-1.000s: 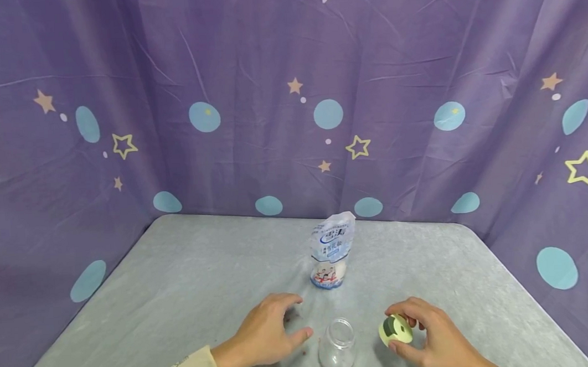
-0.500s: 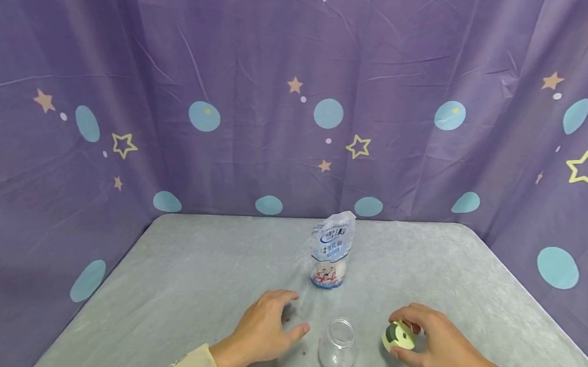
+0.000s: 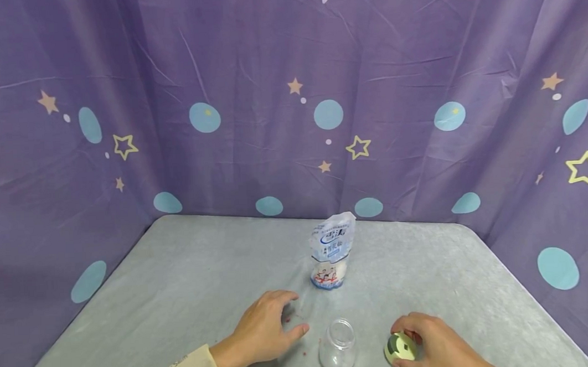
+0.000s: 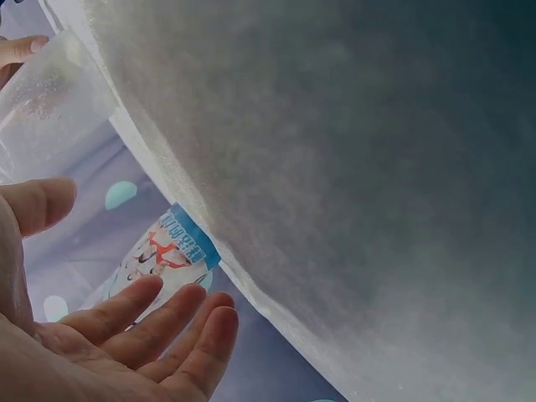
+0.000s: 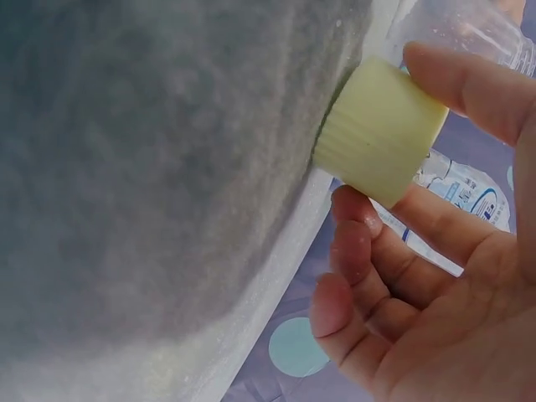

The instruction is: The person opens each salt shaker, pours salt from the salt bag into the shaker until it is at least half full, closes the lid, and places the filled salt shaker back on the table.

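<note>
My right hand (image 3: 437, 345) pinches a pale yellow-green shaker lid (image 3: 401, 348) between thumb and fingers. A dark patch shows on the lid's top, and its ribbed side (image 5: 377, 126) sits right at the table surface in the right wrist view. Left of it stands an uncapped clear jar (image 3: 339, 352), upright with its mouth up. Beside the jar my left hand (image 3: 264, 329) holds nothing, its thumb and fingers spread apart. In the left wrist view the jar (image 4: 50, 109) appears beyond the thumb, apart from the relaxed fingers (image 4: 188, 306).
Behind the jar a blue-and-white printed salt bag (image 3: 331, 253) stands upright. Tiny reddish specks (image 3: 304, 353) dot the grey tabletop (image 3: 218, 254) near the left hand. A purple star-patterned curtain (image 3: 268, 68) closes off the back and sides.
My right hand has lowered the lid and shifted it slightly to the right and nearer to me. The left hand has drawn slightly left; jar and bag stay put.
</note>
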Demonstrator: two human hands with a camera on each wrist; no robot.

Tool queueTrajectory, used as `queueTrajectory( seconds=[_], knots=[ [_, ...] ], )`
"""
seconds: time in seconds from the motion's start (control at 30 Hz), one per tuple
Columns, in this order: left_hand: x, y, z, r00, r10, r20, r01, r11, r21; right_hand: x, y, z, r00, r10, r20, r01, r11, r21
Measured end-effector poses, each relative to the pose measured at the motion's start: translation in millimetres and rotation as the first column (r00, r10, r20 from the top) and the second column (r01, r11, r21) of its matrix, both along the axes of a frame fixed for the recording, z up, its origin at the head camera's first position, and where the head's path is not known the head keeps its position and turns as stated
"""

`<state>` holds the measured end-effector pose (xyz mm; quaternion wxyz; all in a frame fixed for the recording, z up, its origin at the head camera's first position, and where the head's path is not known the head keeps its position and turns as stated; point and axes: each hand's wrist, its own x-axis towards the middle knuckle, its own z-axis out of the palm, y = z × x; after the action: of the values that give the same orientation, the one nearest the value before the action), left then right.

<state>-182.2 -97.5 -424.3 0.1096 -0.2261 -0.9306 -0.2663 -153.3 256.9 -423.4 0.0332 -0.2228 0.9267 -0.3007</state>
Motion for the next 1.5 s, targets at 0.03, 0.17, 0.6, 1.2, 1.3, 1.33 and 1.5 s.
queueTrajectory(
  seconds=[0.03, 0.17, 0.6, 1.2, 1.3, 1.33, 1.5],
  knots=[
    [0.1, -0.2, -0.2, 1.0, 0.0, -0.005, 0.0, 1.0, 0.001, -0.1, 0.1, -0.4, 1.0, 0.002, 0.012, -0.002, 1.0, -0.004],
    [0.3, -0.4, -1.0, 1.0, 0.004, -0.027, -0.004, 1.0, 0.001, 0.0, 0.4, -2.0, 1.0, 0.008, 0.023, -0.008, 1.0, -0.002],
    [-2.2, -0.4, -1.1, 0.998, 0.014, -0.061, -0.018, 0.998, -0.064, 0.7, 1.2, -4.0, 1.0, 0.023, -0.013, -0.022, 1.0, 0.019],
    [-6.2, -4.3, -0.4, 0.998, 0.02, -0.054, -0.028, 0.989, -0.142, 2.2, 2.8, -2.0, 0.991, -0.013, -0.136, 0.016, 1.0, 0.022],
    [-7.8, -3.6, 1.0, 0.997, 0.023, -0.079, -0.033, 0.992, -0.124, 2.5, 2.2, -0.5, 0.99, -0.022, -0.137, 0.024, 1.0, 0.013],
    [-8.2, -3.2, 1.6, 0.996, 0.023, -0.085, -0.033, 0.992, -0.118, 2.8, 2.1, -0.6, 0.987, -0.02, -0.161, 0.022, 1.0, 0.009],
    [-10.0, -0.6, 5.9, 0.991, 0.023, -0.134, -0.037, 0.994, -0.107, 4.5, 1.0, -1.9, 0.958, -0.011, -0.286, 0.004, 1.0, -0.024]
  ],
)
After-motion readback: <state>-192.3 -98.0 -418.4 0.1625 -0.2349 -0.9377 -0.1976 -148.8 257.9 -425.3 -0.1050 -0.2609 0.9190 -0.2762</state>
